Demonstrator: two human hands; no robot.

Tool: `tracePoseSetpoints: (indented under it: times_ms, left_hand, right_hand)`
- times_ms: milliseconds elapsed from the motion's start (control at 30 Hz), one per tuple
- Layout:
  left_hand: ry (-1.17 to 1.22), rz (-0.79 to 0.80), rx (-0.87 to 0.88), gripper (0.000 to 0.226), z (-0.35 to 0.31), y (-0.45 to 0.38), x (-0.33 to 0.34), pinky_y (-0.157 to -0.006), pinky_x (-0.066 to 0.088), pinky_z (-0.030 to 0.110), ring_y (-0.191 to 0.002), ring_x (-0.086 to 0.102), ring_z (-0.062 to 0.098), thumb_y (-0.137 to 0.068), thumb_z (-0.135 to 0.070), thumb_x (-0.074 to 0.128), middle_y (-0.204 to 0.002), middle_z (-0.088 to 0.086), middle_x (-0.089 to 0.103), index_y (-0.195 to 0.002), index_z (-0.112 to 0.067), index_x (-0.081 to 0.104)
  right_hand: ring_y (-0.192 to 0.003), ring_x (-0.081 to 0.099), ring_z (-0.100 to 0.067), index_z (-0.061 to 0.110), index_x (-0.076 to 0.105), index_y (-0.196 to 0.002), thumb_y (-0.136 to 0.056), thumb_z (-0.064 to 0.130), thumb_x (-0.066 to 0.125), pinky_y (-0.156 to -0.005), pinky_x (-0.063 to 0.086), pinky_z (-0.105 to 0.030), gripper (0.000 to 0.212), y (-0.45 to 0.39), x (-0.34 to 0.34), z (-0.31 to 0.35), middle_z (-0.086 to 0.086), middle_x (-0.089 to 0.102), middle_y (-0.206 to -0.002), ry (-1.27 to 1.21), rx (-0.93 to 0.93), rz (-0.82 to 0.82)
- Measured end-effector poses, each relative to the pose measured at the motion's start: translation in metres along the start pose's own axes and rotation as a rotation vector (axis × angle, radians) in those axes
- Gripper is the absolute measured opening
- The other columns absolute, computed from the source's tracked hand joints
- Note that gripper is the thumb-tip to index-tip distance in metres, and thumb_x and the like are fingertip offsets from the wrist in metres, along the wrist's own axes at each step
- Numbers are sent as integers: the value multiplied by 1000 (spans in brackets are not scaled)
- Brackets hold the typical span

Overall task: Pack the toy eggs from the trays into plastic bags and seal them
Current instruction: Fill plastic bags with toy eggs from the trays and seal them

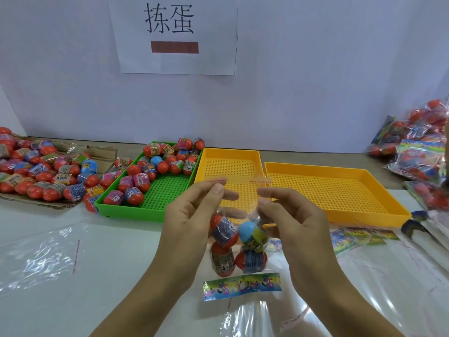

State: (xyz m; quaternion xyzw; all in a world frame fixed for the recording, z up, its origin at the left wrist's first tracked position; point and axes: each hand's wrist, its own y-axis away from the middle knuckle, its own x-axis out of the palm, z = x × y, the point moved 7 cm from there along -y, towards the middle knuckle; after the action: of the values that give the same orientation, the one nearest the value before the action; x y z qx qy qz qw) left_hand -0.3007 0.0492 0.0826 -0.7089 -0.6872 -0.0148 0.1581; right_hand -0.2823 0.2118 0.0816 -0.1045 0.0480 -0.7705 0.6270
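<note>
Left hand (194,210) and right hand (286,215) pinch a clear bag (239,242) holding four toy eggs (223,231); green tray (167,193) holds more.

On the table (126,239): three trays in a row, left tray (155,203) holding loose toy eggs (136,177), middle tray (228,166) and right tray (340,190) beside it; cardboard (102,152) with more eggs far left; packed bags (418,152) far right; held bag (239,242) in front of middle tray.
</note>
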Motion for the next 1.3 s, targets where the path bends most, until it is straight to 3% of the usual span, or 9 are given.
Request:
tracePoseSetpoints:
  times_ms: [367, 467, 567, 633, 767, 933, 1100, 1233, 1300]
  left_hand:
    - [54, -34, -93, 23, 2, -2, -6, -52, 58, 30, -81, 76, 26, -86, -24, 56, -89, 9, 77, -88, -16, 78]
    - [-44, 25, -47, 21, -4, -1, -3, -49, 55, 23, -73, 76, 24, -94, -17, 53, -84, 8, 77, -92, -11, 74]
    - [-159, 125, 13, 20, -9, 3, 5, -52, 53, 17, -68, 75, 19, -89, -21, 56, -80, 4, 77, -91, -13, 75]
    - [-226, 174, 45, 21, -10, 7, 10, -55, 54, 17, -71, 74, 15, -87, -27, 57, -80, 0, 77, -91, -18, 77]
    - [-262, 244, 73, 25, -11, 11, 15, -61, 56, 18, -72, 74, 14, -83, -29, 57, -79, 0, 76, -92, -16, 76]
    - [-383, 320, 138, 19, -19, 13, 15, -56, 54, 18, -61, 71, 17, -96, -14, 57, -72, 3, 73, -91, -16, 75]
    - [-500, 393, 118, 20, -21, 15, 11, -55, 58, 42, -56, 68, 24, -89, -28, 54, -65, 4, 70, -89, -29, 74]
    - [-560, 424, 163, 21, -23, 18, 12, -49, 51, 24, -54, 66, 16, -90, -23, 55, -60, 2, 67, -86, -23, 76]
    - [-588, 434, 184, 22, -22, 18, 13, -50, 53, 26, -54, 66, 16, -91, -20, 55, -60, 0, 66, -83, -20, 76]
  right_hand:
    - [-68, 69, -7, 24, 65, -106, -91, 4, 64, -49, 52, -19, 25, 2, -7, 6, -1, 73, -74, -81, -38, -122]
    - [-104, 63, -7, 36, 54, -119, -86, 26, 73, -71, 58, -23, 39, 8, -11, 21, 11, 63, -110, 91, -252, -217]
    - [-118, 54, -16, 37, 60, -105, -85, 36, 72, -87, 49, -27, 24, 26, -1, 49, 4, 54, -119, 393, -633, -209]
    - [-117, 50, -18, 36, 68, -93, -83, 38, 70, -88, 44, -29, 10, 32, 7, 50, 4, 55, -118, 552, -716, -172]
    - [-112, 46, -19, 31, 76, -92, -77, 31, 76, -83, 45, -34, 14, 26, 9, 42, 6, 58, -116, 647, -628, -159]
    - [-111, 47, -20, 30, 77, -91, -75, 28, 77, -83, 38, -17, 16, 23, 12, 44, 8, 60, -115, 658, -634, -79]
    - [-110, 50, -20, 26, 78, -83, -72, 25, 79, -79, 41, -21, 11, 24, 15, 52, 10, 62, -112, 661, -673, 3]
    - [-109, 50, -20, 21, 79, -76, -72, 23, 80, -77, 42, -24, 5, 26, 20, 54, 11, 63, -110, 732, -744, 42]
    - [-106, 50, -19, 19, 78, -72, -71, 20, 79, -78, 39, -17, 1, 26, 21, 53, 11, 62, -107, 761, -768, 45]
